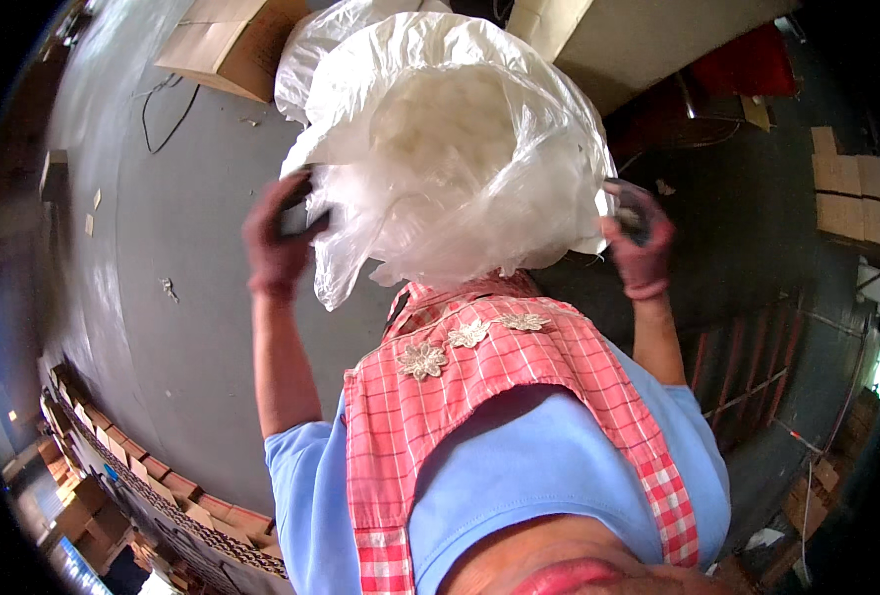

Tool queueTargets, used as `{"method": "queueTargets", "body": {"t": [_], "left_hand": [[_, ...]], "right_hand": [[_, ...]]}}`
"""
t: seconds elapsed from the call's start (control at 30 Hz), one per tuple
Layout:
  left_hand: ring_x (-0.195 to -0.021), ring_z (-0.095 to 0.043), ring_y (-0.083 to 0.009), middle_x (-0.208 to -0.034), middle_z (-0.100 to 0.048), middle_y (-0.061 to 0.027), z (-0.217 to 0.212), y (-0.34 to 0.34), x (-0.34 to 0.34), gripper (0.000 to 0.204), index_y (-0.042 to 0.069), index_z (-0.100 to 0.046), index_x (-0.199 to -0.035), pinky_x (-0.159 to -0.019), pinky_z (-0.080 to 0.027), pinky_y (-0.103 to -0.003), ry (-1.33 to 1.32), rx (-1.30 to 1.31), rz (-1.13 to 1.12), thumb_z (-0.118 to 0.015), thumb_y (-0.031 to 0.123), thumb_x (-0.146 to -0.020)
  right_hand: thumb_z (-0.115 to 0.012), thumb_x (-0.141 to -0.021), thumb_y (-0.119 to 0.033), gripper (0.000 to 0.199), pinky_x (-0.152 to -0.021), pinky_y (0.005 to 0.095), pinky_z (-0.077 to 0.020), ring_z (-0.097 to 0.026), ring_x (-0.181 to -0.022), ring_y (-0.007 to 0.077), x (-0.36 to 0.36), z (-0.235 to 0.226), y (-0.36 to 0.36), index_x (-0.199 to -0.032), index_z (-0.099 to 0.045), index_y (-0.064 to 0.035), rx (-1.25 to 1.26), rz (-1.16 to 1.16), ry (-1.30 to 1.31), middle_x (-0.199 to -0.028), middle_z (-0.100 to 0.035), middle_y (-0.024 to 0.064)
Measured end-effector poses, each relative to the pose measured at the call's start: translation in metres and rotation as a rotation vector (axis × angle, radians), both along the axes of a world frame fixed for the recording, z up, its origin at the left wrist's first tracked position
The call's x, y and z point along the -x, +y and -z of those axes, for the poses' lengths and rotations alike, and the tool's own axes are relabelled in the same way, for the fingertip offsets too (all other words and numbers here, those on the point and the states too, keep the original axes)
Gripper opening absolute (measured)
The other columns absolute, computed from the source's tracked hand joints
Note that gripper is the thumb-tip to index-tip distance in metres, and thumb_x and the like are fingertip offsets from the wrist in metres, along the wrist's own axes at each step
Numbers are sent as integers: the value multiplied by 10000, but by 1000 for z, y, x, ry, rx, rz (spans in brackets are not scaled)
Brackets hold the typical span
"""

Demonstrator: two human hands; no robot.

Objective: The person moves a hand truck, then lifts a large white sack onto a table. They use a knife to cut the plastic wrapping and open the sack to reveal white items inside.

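A large white plastic bag (562, 109) stands in front of me with its mouth spread wide. Its thin, translucent lining (410, 213) is crumpled toward me, and pale, off-white contents (445, 119) show inside, too unclear to name. Beside the bag's left edge is my left hand (279, 238), in a dark reddish glove and blurred; thumb and fingers are apart around nothing. My right hand (646, 243), gloved alike, is at the bag's right edge. Its thumb and fingers also curve apart, with the tips near or touching the plastic.
Behind the bag lie another white plastic bag (306, 64), a cardboard box (227, 45) and a large pale box (648, 45). A black cable (172, 129) crosses the grey floor (202, 347). Stacked cartons (856, 183) stand at the right; a row of cardboard pieces (172, 486) curves along the lower left.
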State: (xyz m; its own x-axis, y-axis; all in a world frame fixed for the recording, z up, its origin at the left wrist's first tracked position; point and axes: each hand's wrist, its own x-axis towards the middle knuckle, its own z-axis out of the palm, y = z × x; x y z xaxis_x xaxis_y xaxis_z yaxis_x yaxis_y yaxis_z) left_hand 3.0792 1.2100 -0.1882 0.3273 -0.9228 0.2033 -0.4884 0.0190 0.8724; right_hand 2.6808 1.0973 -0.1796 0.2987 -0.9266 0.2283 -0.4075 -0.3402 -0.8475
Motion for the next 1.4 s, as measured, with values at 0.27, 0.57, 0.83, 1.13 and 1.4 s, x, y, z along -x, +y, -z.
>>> {"method": "queueTargets", "body": {"t": [0.27, 0.57, 0.83, 1.13, 1.4], "left_hand": [[-820, -616, -199, -937, -639, -85, 78, -40, -11, 298, 47, -633, -946, -711, -497, -310, 132, -217, 94, -656, 115, -656], [-578, -545, -118, -729, -612, -67, -30, -158, -65, 175, -18, -613, -852, -530, -439, -229, 582, -271, -29, -574, 99, -729], [-739, -605, -249, -782, -634, -135, 49, -268, -164, 339, 21, -660, -830, -674, -449, -316, -515, -346, 198, -597, 349, -771], [-1142, -437, -269, -1295, -413, -129, -46, -226, -209, 499, 66, -383, -1265, -956, -339, -405, 533, -392, 185, -516, 228, -812], [-1112, -453, -302, -1216, -474, -154, -145, -258, -98, 417, -16, -461, -1181, -943, -356, -398, 156, 207, 289, -447, 263, -871]], "right_hand": [[-692, -675, -220, 412, -718, 362, -479, -597, -773, 285, -38, 56, -47, -1026, -536, -70, -45, -406, 538, -996, -583, 130], [-489, -858, -205, 242, -804, 279, -418, -525, -913, 172, 50, 88, -134, -1021, -570, -46, -306, 95, -748, -993, -565, 57], [-661, -728, -243, 430, -810, 346, -433, -520, -922, 239, 73, 184, -181, -1100, -559, -53, -785, 485, -1031, -1012, -573, 88], [-670, -693, -176, 269, -745, 299, -437, -552, -851, 150, 125, 227, -98, -924, -637, -41, -654, 768, -468, -907, -625, 50], [-669, -707, -184, 212, -677, 334, -450, -552, -782, 185, 104, 222, 117, -856, -622, -40, -331, 1069, -1056, -852, -599, 64]]}}
